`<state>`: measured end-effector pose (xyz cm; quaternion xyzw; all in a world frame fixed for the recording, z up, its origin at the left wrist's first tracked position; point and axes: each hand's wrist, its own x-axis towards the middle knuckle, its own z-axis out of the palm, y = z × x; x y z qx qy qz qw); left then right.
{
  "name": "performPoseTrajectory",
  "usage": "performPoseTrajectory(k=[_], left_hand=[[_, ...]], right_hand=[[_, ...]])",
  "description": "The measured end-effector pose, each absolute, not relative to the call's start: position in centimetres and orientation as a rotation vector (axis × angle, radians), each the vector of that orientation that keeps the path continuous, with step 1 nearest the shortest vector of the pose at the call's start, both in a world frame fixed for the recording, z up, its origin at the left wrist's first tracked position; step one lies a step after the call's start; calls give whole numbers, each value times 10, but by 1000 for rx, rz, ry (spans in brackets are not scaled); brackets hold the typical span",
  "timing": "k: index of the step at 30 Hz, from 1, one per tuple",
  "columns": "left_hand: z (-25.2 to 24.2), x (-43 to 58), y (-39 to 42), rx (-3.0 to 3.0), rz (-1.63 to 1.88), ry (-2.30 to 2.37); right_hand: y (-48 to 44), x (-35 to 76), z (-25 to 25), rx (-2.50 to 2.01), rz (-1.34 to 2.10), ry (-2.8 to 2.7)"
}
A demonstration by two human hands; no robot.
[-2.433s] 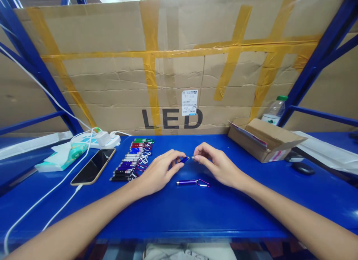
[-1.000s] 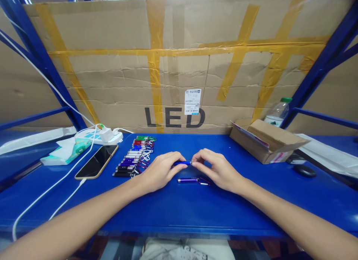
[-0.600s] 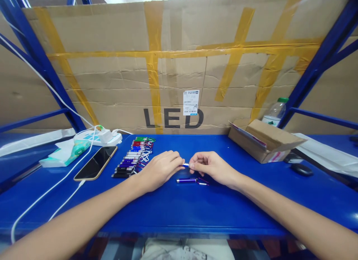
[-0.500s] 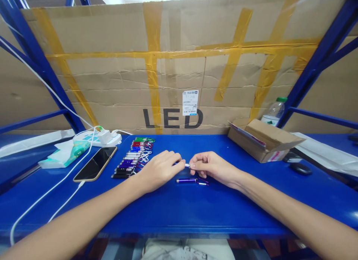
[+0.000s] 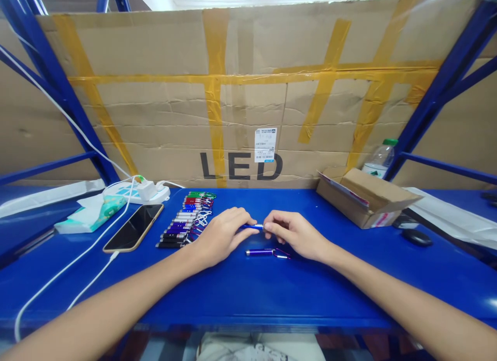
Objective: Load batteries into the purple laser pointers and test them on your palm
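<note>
Pinching blue tube (image 5: 253,227), hands (image 5: 224,232) (image 5: 297,232) angled inward.

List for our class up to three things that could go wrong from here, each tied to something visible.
1. The small silver end, pinched by the right hand, could slip and roll across the table.
2. The purple cylinder lies close to both hands and might get knocked.
3. The left forearm could nudge the nearby black cylinders out of their row.
</note>
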<state>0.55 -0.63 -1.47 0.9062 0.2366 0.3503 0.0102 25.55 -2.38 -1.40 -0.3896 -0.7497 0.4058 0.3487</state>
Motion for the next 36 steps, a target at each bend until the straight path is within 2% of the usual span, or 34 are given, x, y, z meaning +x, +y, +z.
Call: performPoseTrajectory(k=[4,7,10,16,20,23,26,27,36], left_hand=[[-13,11,-7,2430,924,942],[-12,12,-7,2364,903,968],[-14,8,-6,2515,944,861],[-10,-1,-4,3033,1008,565],[-10,1,-6,3075,1044,541],[-12,3,-7,2795,1062,721],[-11,5,-7,2538,999,894],[-9,6,-7,2491,988,929],[-5,7,-7,2378,971,1037]], right_hand=[[-30,256,-14,-980,531,-2211],[-33,256,-13,-952,416,-2268],[-33,255,-12,-981,610,-2220],[-31,252,-9,-943,1392,-1845],[-28,254,-7,-902,1568,-1768],[-22,263,-6,-1009,1203,-1969],[-13,279,-8,-1148,389,-2177],[-10,284,-10,-1178,241,-2235],[6,298,-33,-1236,202,-2409]])
